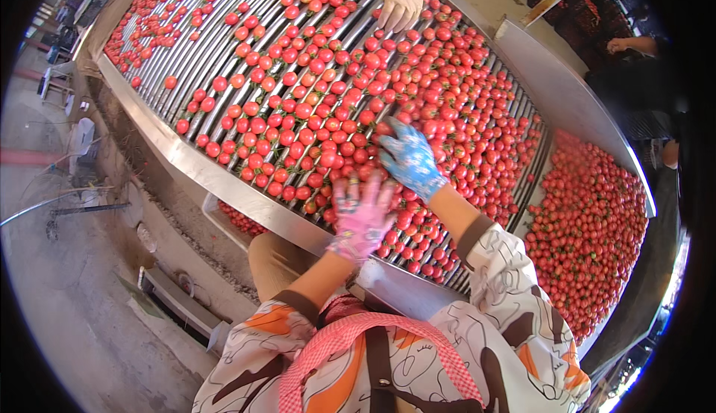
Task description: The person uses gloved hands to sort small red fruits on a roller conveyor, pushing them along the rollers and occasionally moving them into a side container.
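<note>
Many small red tomatoes (453, 99), some with green stems, lie on a metal roller conveyor (162, 88). My left hand (362, 214), in a pink patterned glove, rests palm down on tomatoes near the conveyor's close edge, its fingers spread. To its upper right, my right hand (411, 156), in a blue and white patterned glove, reaches over the tomatoes, fingers apart and touching them. The tomatoes lie thick to the right of my hands and thinner to the left, where bare rollers show. Whether any tomato is beneath my palms is hidden.
A co-worker's gloved hand (403, 1) is over the far side of the conveyor. A metal side plate (559, 83) stands at the right, beside a large heap of tomatoes (593, 228). Under the near metal rim (224, 181) sits a crate of tomatoes (240, 220). Another person's hand (618, 46) shows far right.
</note>
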Demonstrator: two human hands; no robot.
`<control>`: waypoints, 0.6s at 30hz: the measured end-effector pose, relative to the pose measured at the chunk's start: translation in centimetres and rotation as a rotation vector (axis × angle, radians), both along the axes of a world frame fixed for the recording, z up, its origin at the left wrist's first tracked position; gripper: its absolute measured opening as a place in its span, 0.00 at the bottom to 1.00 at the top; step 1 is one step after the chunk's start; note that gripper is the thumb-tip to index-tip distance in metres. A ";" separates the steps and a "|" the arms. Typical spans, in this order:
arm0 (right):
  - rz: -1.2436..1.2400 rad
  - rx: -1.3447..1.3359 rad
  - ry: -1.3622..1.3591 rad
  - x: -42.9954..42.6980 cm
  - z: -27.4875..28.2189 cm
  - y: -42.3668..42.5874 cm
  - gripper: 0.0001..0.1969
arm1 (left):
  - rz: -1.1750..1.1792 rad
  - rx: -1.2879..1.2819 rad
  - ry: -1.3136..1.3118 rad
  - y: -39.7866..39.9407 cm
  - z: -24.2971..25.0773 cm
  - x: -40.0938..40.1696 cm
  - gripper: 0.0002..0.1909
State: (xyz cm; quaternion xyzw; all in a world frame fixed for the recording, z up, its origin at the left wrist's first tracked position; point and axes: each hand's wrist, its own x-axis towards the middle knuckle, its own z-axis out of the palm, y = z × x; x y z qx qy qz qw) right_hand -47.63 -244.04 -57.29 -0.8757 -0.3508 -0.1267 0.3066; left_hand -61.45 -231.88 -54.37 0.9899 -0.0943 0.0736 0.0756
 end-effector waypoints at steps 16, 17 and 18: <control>-0.721 -0.463 0.285 -11.4 -9.5 -28.4 0.21 | -0.684 -0.152 0.713 -18.4 -4.6 1.5 0.23; -0.862 -0.442 0.235 -11.7 -9.6 -28.3 0.21 | -0.706 -0.287 0.599 -17.5 -4.0 0.7 0.21; -0.844 -0.366 0.146 -11.8 -8.6 -26.8 0.21 | -0.668 -0.387 0.377 -16.3 -3.8 0.1 0.18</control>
